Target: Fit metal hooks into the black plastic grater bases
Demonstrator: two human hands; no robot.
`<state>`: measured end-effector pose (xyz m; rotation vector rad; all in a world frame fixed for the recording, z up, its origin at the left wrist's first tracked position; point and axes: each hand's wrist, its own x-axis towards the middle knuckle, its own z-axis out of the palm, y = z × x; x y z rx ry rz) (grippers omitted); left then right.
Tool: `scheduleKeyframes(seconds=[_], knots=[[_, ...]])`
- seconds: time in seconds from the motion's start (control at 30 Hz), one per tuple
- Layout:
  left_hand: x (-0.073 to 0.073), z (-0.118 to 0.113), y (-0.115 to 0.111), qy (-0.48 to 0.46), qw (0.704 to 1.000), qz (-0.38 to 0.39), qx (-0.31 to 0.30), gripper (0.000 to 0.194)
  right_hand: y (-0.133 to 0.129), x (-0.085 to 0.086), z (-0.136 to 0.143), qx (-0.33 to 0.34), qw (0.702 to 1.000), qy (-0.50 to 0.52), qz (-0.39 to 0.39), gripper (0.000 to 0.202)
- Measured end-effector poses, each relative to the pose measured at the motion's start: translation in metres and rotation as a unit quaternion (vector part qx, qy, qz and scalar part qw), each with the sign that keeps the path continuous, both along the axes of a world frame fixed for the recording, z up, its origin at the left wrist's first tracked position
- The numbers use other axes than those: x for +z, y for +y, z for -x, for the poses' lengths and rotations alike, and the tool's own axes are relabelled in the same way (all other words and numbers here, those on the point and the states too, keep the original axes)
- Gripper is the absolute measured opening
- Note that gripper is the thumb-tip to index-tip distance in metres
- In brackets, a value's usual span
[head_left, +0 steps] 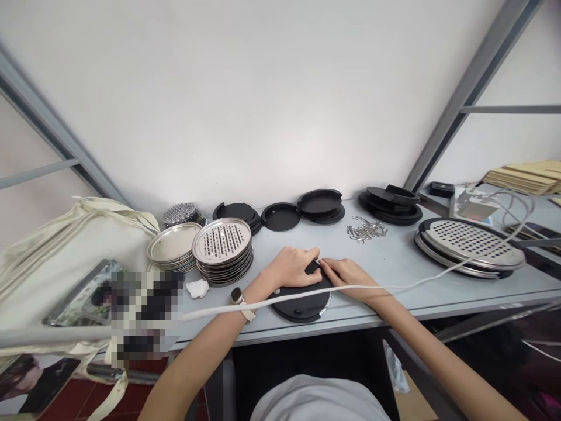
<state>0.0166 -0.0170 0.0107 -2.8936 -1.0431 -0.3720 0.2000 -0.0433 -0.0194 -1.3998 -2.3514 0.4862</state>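
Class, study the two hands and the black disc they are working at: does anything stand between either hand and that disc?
Nothing visible does: the left hand rests on the black disc, with the right hand at its far right edge. A white cable crosses the view in front of the disc, but not between it and either hand.

A pale-strapped watch (242, 303) is showing lower left of centre; a light grey top (319, 402) is filling bottom centre.
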Motion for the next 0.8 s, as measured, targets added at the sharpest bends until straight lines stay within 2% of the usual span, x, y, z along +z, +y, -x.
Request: scheduleKeyframes(seconds=[0.57, 0.8], knots=[[0.0019, 0.0002, -0.0007, 0.003, 1.000, 0.024, -0.003, 0.019, -0.0004, 0.0001, 0.0004, -0.001, 1.000, -0.004, -0.004, 0.041], [0.0001, 0.0017, 0.0023, -0.039, 0.993, 0.114, 0.000, 0.019, -0.0002, -0.0022, -0.0013, 0.001, 1.000, -0.007, -0.004, 0.041]])
